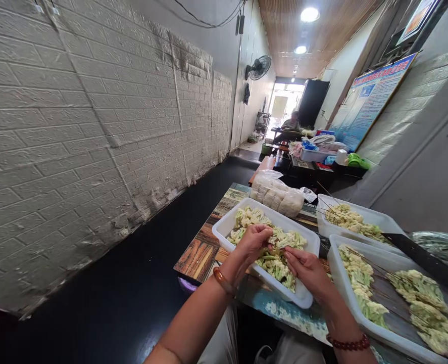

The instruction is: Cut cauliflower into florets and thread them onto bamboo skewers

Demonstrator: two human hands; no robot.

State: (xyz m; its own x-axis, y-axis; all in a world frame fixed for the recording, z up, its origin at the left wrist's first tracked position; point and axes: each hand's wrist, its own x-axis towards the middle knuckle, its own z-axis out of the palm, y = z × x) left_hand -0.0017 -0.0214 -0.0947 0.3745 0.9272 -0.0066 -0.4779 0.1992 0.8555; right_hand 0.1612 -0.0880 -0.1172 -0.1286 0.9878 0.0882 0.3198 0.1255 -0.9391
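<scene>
Low in the frame's middle, the left hand (254,241) pinches a cauliflower piece (278,237) over the white tray (224,228); the right hand (307,269), fingers loosely curled and holding nothing visible, sits just lower right, equally near.

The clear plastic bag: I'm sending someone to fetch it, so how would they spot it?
Start at the wooden table and the white tray under both hands. Just past that tray's far edge lies the clear plastic bag, holding pale round pieces; nothing else there is bagged and see-through.
</scene>
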